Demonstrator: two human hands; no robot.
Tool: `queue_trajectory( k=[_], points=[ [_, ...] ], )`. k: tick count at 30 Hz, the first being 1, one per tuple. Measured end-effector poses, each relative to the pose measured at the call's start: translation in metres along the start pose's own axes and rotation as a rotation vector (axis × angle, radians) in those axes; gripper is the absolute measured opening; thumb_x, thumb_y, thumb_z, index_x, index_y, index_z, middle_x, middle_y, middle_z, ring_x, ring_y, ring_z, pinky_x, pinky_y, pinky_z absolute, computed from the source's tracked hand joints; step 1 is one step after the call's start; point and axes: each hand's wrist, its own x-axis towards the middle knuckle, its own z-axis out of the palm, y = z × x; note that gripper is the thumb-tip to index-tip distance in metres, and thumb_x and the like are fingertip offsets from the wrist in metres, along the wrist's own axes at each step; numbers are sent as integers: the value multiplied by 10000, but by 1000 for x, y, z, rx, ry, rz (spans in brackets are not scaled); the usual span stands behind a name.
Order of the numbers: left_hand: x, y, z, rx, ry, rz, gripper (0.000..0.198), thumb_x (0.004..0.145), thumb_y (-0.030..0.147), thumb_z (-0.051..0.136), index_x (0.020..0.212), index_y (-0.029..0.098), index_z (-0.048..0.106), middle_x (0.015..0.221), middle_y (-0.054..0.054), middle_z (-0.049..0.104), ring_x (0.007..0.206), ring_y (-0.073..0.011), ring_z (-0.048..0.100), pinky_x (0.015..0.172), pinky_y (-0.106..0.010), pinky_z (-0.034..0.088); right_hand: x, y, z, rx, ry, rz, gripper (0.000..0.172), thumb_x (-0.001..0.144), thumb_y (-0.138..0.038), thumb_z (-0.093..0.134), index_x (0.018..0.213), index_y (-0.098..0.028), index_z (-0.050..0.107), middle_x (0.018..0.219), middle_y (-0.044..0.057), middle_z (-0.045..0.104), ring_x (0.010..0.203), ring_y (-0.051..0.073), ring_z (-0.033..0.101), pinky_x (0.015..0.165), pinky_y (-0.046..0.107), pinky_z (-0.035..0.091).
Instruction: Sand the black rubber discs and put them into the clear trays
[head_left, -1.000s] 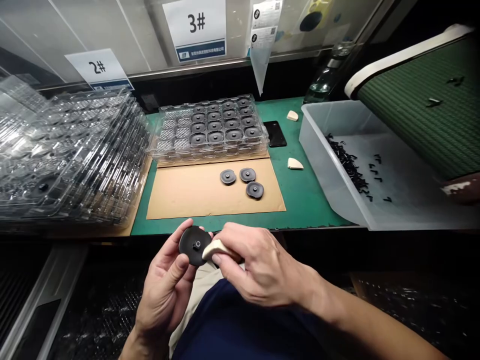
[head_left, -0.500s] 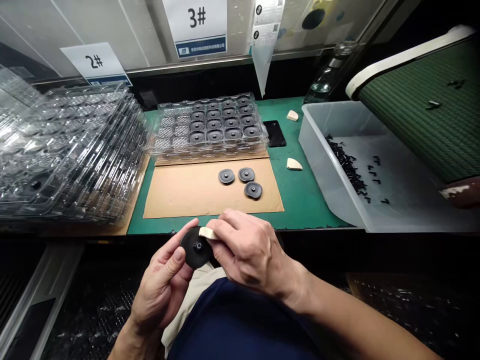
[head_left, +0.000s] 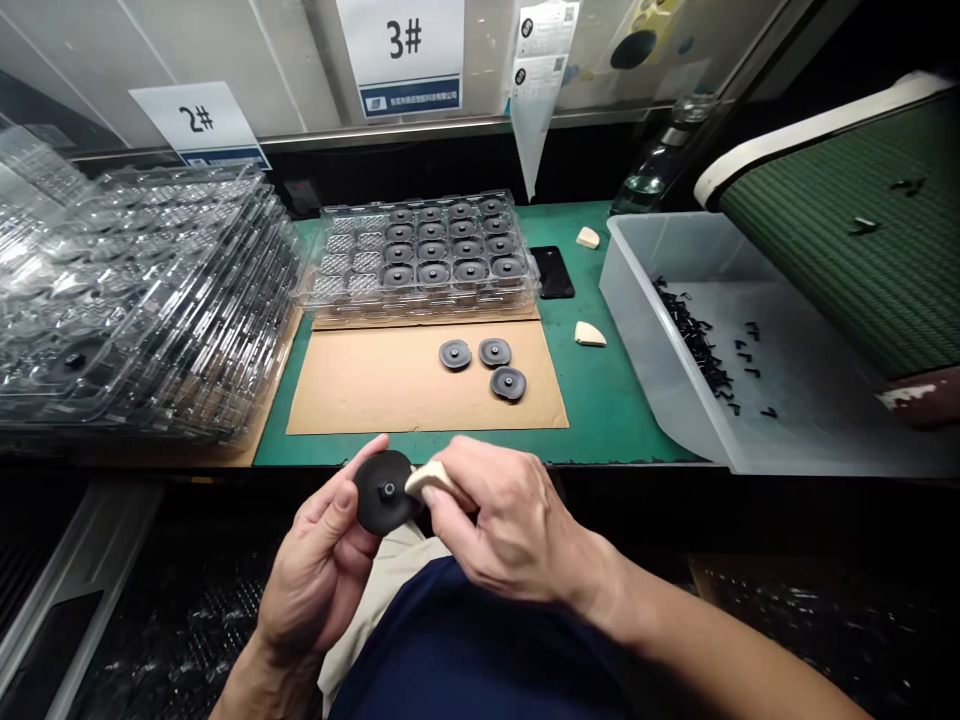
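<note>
Below bench edge, left hand holds black disc hub-up; right hand presses cream wedge.

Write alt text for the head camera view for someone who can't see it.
A person's left hand holds a black disc while the right hand presses a cream wedge against its edge, just in front of a green bench. Beyond lie three loose discs on cardboard, a part-filled clear tray, stacked empty trays and a grey bin.
</note>
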Motion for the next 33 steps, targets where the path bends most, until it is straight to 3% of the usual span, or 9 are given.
queue_trajectory(
  k=[3, 8, 13, 16, 21, 24, 27, 30, 33],
  points=[
    [1, -1, -1, 34, -71, -76, 357, 974, 324, 674, 1297, 189, 747, 1142, -118, 802, 993, -218, 761, 914, -283, 605, -3, -1, 1, -22, -23, -23, 165, 999, -231, 492, 862, -189, 574, 818, 25, 561, 730, 170, 479, 697, 339, 371],
    [3, -9, -4, 38, -217, -182, 312, 1004, 362, 628, 1158, 157, 805, 1143, -129, 795, 983, -240, 751, 902, -338, 618, 1, 1, -3, -96, -7, -325, 192, 1015, -203, 479, 1118, -168, 638, 955, 68, 628, 813, 207, 493, 742, 365, 383],
    [3, -6, -3, -45, 6, -8, 390, 933, 310, 739, 1314, 225, 735, 1220, -96, 787, 1092, -201, 736, 998, -260, 561, -2, -5, 5, 79, 63, -35, 200, 980, -202, 512, 780, -198, 516, 738, 0, 504, 667, 149, 433, 634, 328, 341],
    [3, -3, -4, -1, -14, -41, 391, 949, 311, 717, 1326, 207, 728, 1176, -115, 794, 1050, -222, 744, 962, -291, 583, -5, -6, 9, 79, 36, 23, 204, 974, -182, 501, 772, -203, 500, 746, -5, 505, 678, 145, 440, 649, 326, 342],
    [3, -7, -11, 85, -187, -214, 373, 1025, 347, 592, 1306, 150, 738, 1186, -152, 773, 850, -194, 727, 815, -327, 626, 0, 1, 2, -85, -37, -217, 169, 1009, -227, 486, 1010, -169, 646, 903, 60, 610, 772, 195, 455, 706, 363, 358],
    [4, -11, -11, 30, -226, -264, 403, 1037, 406, 556, 1281, 150, 749, 1209, -162, 766, 877, -218, 741, 801, -354, 639, 4, 2, -1, -92, -51, -356, 195, 1023, -230, 486, 1101, -177, 657, 974, 72, 643, 806, 200, 478, 730, 364, 371],
    [4, -12, -9, -54, -103, -98, 365, 958, 351, 707, 1294, 211, 738, 1268, -117, 757, 1080, -225, 729, 966, -326, 590, 4, -3, 4, -4, 33, -149, 157, 1018, -241, 500, 919, -182, 606, 852, 43, 614, 746, 172, 475, 696, 342, 362],
    [3, -11, -7, -44, 33, 110, 459, 858, 259, 826, 1305, 269, 720, 1320, -75, 739, 1217, -229, 680, 1054, -302, 529, 1, -8, 12, 218, -24, 167, 302, 1004, -253, 502, 722, -219, 399, 653, -36, 465, 585, 118, 388, 571, 304, 290],
    [2, -8, -8, -18, 51, 109, 457, 848, 259, 834, 1293, 281, 728, 1310, -69, 743, 1218, -237, 681, 1051, -304, 526, 0, -9, 17, 247, -46, 205, 307, 997, -261, 505, 724, -221, 370, 660, -40, 451, 593, 117, 388, 580, 296, 290]
  ],
)
